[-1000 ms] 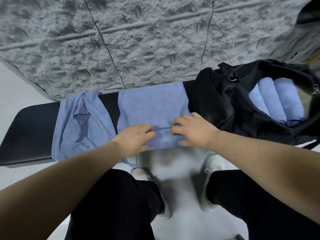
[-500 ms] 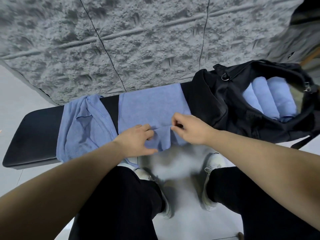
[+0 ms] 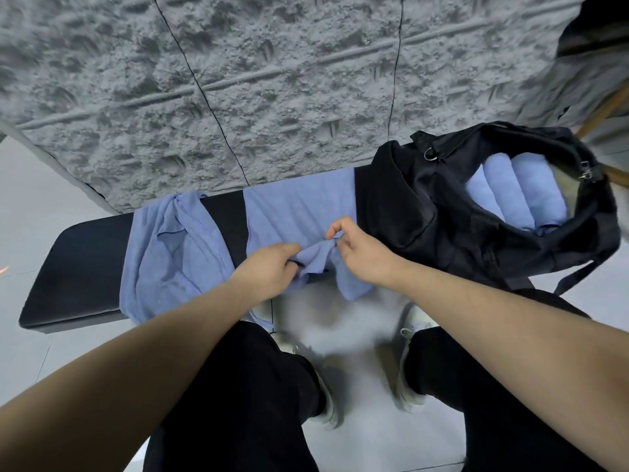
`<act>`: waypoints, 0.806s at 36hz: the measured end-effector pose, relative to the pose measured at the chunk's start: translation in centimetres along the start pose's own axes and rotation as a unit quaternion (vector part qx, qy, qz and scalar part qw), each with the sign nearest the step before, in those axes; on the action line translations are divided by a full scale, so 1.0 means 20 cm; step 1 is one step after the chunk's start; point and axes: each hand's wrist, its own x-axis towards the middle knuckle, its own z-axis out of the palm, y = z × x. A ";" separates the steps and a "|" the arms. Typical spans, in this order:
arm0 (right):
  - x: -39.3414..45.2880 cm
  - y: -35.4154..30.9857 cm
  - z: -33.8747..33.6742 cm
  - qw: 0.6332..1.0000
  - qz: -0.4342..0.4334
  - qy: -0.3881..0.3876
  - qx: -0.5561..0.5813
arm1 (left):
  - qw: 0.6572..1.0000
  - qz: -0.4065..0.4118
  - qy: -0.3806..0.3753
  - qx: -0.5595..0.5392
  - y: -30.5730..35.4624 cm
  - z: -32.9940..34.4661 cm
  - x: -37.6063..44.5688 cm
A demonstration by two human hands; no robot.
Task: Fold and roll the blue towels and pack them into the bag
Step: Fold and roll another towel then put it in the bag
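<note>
I see the left hand and right hand both pinching the flat blue cloth towel. Its bunched near edge sits between the two grips; the rest stretches toward twelve o'clock across the black tabletop.

Bare black desk lies open on the far left, room there for a hand to pass. Next comes the crumpled towel heaped across the desk, then a narrow bare strip, then the flat towel, bunched at its near edge where both hands sit. The bag crowds the right end, touching that towel's right edge (no gap between them). Its mouth gapes, but rolled towels fill most of it; a slot beside them on the right looks free, though blur hides it. Behind, the grey wall blocks the far side. The near side, above the floor, is open between the knees.
</note>
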 end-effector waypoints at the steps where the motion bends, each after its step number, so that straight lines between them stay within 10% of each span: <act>1: -0.01 -0.01 -0.01 1.000 -0.004 0.006 -0.001 | 0.999 -0.006 0.018 -0.040 0.00 -0.01 -0.01; 13: -0.10 -0.06 -0.08 0.932 -0.079 -0.042 -0.351 | 0.977 -0.045 0.068 -0.199 0.09 -0.09 -0.13; 20: -0.16 -0.09 -0.12 0.933 -0.067 -0.013 -0.354 | 0.998 0.032 -0.007 0.049 0.13 -0.09 -0.16; 29: -0.20 -0.08 -0.18 0.960 -0.010 -0.087 -0.264 | 0.989 0.007 0.096 -0.112 0.18 -0.11 -0.21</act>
